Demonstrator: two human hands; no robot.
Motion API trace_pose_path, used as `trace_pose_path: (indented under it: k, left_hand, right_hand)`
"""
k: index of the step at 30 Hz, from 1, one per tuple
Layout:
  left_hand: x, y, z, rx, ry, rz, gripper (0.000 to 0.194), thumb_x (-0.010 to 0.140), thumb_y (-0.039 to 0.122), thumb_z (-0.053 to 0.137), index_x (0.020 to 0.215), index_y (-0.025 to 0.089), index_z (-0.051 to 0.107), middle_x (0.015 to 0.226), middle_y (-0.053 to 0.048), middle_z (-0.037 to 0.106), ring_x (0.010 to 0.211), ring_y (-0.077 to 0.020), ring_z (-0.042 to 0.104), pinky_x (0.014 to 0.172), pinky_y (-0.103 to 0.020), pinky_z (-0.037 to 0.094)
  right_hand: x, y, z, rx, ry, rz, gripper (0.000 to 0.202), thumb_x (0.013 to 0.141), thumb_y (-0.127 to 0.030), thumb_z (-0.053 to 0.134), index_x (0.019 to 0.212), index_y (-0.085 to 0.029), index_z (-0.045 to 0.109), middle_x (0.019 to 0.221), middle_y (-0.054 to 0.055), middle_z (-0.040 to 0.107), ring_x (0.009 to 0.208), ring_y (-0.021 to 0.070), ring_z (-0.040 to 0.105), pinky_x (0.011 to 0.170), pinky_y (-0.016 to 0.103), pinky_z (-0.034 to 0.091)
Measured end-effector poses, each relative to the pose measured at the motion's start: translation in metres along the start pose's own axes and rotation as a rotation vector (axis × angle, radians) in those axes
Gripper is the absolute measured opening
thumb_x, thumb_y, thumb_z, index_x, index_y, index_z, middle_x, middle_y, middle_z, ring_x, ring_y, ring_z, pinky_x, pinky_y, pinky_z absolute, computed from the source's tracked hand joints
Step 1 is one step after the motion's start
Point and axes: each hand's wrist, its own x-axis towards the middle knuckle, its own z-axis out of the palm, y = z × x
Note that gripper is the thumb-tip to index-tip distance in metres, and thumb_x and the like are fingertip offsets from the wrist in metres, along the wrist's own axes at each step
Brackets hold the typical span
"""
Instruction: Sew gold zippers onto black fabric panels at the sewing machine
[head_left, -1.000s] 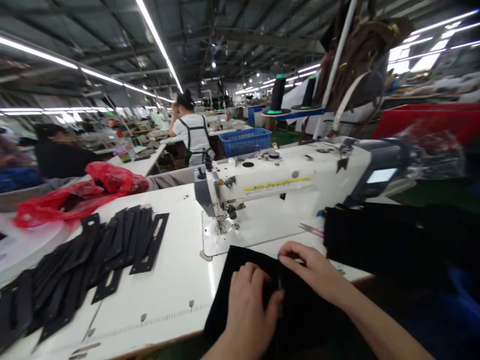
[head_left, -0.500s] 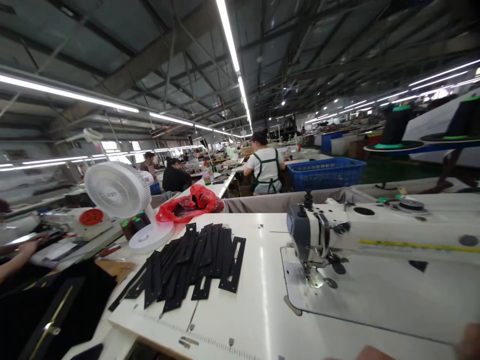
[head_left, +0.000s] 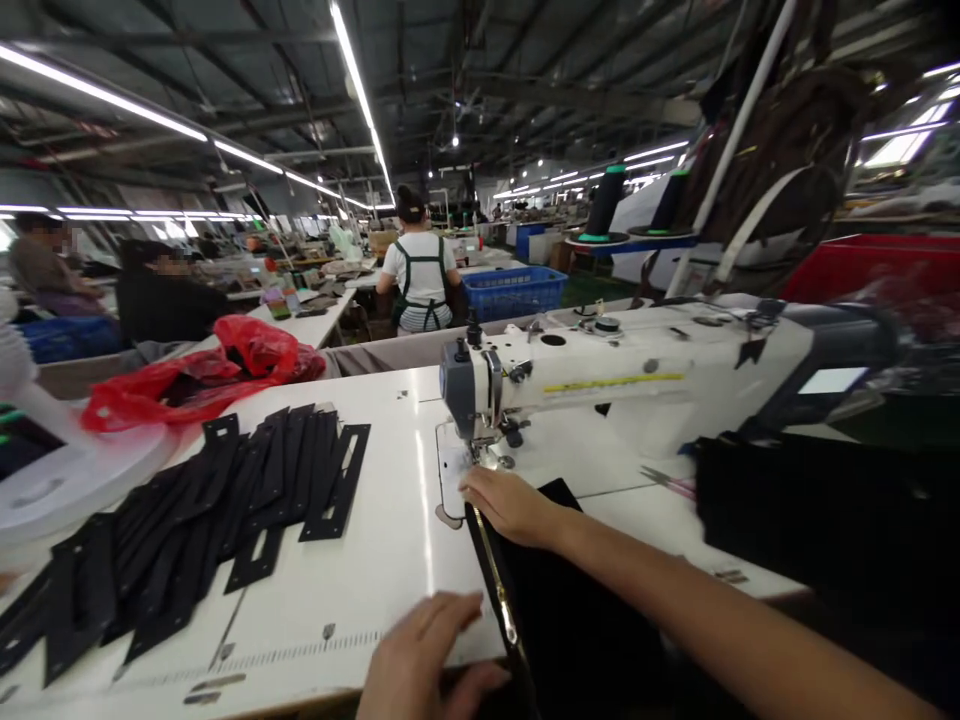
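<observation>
A black fabric piece (head_left: pixel 555 600) with a gold zipper (head_left: pixel 498 577) along its left edge lies on the sewing table and hangs over its front. My right hand (head_left: pixel 514 508) pinches its far end, just in front of the needle area of the sewing machine (head_left: pixel 480 400). Left of the zipper, my left hand (head_left: pixel 424 655) hovers near the table's front edge, thumb and fingers apart, with nothing in it. The zipper's slider (head_left: pixel 510 628) shows near the left fingertips. My right palm hides part of the cloth.
Black slotted strips (head_left: pixel 225 510) lie heaped on the left of the table (head_left: pixel 390 560). Behind them are a red plastic bag (head_left: pixel 202 375) and a white fan base (head_left: pixel 82 480). Scissors (head_left: pixel 667 482) and more black cloth (head_left: pixel 780 520) lie at right. A co-worker (head_left: pixel 420 265) sits ahead.
The view has turned right, so the strips and machine sit further left. Both my hands have come into view, and the zippered black fabric now lies at the machine.
</observation>
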Motion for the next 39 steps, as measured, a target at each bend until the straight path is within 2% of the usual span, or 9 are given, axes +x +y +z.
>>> trace_pose_path:
  k: [5,10,21,24,27,30,33,36,39]
  left_hand:
    - [0.043,-0.001,-0.006,0.38,-0.113,0.133,0.107,0.054,0.063,0.073,0.139,0.017,0.028,0.142,-0.015,0.032,0.13,-0.0397,0.026,0.104,-0.065,0.015]
    - [0.069,0.004,-0.008,0.405,-0.263,0.129,0.103,0.061,0.062,0.068,0.141,0.017,0.021,0.146,-0.013,0.019,0.135,-0.0345,0.012,0.106,-0.064,0.003]
    - [0.092,0.013,-0.005,0.496,-0.358,0.048,0.119,0.052,0.075,0.063,0.141,0.008,0.02,0.147,-0.016,0.011,0.135,-0.038,0.006,0.105,-0.062,-0.004]
    - [0.097,0.015,-0.008,0.522,-0.411,0.034,0.12,0.053,0.076,0.06,0.142,0.01,0.016,0.148,-0.013,0.006,0.134,-0.0387,0.0,0.106,-0.06,-0.006]
    - [0.1,0.015,-0.009,0.52,-0.441,0.04,0.122,0.052,0.078,0.058,0.143,0.011,0.013,0.148,-0.013,0.003,0.134,-0.039,-0.002,0.106,-0.059,-0.005]
    - [0.101,0.015,-0.009,0.511,-0.447,0.053,0.122,0.052,0.078,0.058,0.143,0.011,0.013,0.148,-0.014,0.004,0.134,-0.039,-0.002,0.106,-0.06,-0.004]
    - [0.1,0.014,-0.009,0.481,-0.426,0.056,0.12,0.052,0.074,0.062,0.142,0.01,0.015,0.149,-0.014,0.006,0.135,-0.0388,-0.002,0.106,-0.06,-0.004]
    - [0.099,0.012,-0.013,0.371,-0.43,0.048,0.116,0.051,0.064,0.07,0.142,0.012,0.019,0.149,-0.013,0.01,0.135,-0.0385,0.0,0.107,-0.059,-0.002]
    - [0.107,0.006,-0.017,0.139,-0.262,-0.067,0.082,0.067,0.049,0.065,0.136,0.017,0.033,0.143,-0.01,0.032,0.133,-0.0326,0.023,0.108,-0.052,0.019]
  right_hand:
    - [-0.053,0.019,-0.027,-0.059,0.171,0.34,0.02,0.092,-0.023,0.039,0.092,-0.015,0.058,0.091,0.011,0.061,0.089,0.0233,0.055,0.08,0.036,0.042]
    - [-0.105,0.043,-0.027,-0.063,0.231,0.605,0.034,0.089,-0.043,0.043,0.064,-0.02,0.05,0.058,0.003,0.054,0.056,0.0194,0.054,0.053,0.03,0.042]
    - [-0.094,0.047,-0.005,-0.239,0.187,0.717,0.028,0.096,-0.032,0.028,0.092,-0.016,0.051,0.048,0.0,0.052,0.041,0.0195,0.053,0.041,0.026,0.03]
    - [-0.093,0.051,-0.009,-0.328,0.142,0.705,0.028,0.095,-0.029,0.03,0.092,-0.014,0.054,0.049,0.002,0.054,0.043,0.0211,0.054,0.042,0.028,0.032]
    - [-0.092,0.032,-0.02,-0.385,0.179,0.631,0.029,0.094,-0.025,0.034,0.109,-0.008,0.053,0.086,0.016,0.064,0.075,0.0271,0.062,0.063,0.037,0.045]
    - [-0.099,-0.009,-0.024,-0.327,0.266,0.303,0.039,0.093,-0.03,0.038,0.12,-0.005,0.048,0.12,0.019,0.055,0.111,0.0292,0.05,0.092,0.043,0.04]
    - [-0.114,-0.046,-0.013,-0.234,0.21,-0.008,0.056,0.087,-0.047,0.045,0.119,-0.001,0.05,0.122,0.02,0.054,0.119,0.0314,0.043,0.094,0.043,0.041]
    - [-0.125,-0.06,0.002,-0.241,0.228,-0.006,0.052,0.082,-0.037,0.055,0.118,0.002,0.05,0.122,0.023,0.053,0.122,0.0342,0.04,0.092,0.046,0.044]
    - [-0.128,-0.059,0.009,-0.163,0.321,0.028,0.042,0.083,-0.023,0.048,0.117,0.001,0.048,0.119,0.021,0.055,0.123,0.0305,0.04,0.093,0.046,0.044]
